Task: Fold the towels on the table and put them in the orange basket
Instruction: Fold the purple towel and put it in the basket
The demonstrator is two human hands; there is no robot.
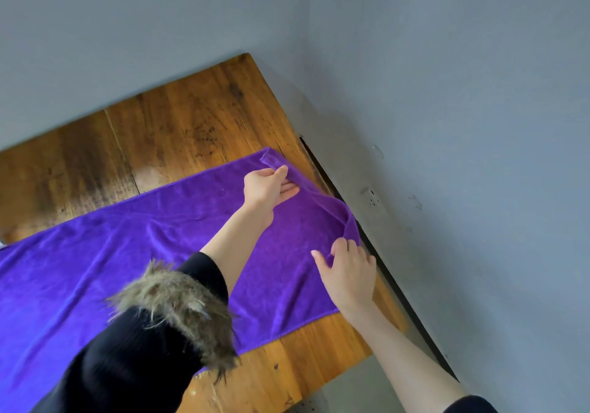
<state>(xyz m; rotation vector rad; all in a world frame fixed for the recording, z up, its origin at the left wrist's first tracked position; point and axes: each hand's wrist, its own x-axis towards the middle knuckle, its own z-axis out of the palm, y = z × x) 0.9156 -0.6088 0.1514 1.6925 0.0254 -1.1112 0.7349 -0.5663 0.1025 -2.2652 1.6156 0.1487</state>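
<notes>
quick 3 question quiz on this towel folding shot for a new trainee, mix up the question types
1. True or false: the purple towel lies spread on the wooden table.
2. Which hand grips the towel's far corner? A) left hand B) right hand C) neither
3. Fill in: the orange basket is ____ in this view.

Key
1. True: it lies mostly flat, and only its right end is lifted.
2. A: the left hand pinches the far corner, while the right hand grips the near part of the same edge.
3. Not visible: only the table, the towel, the grey walls and both arms show.
</notes>
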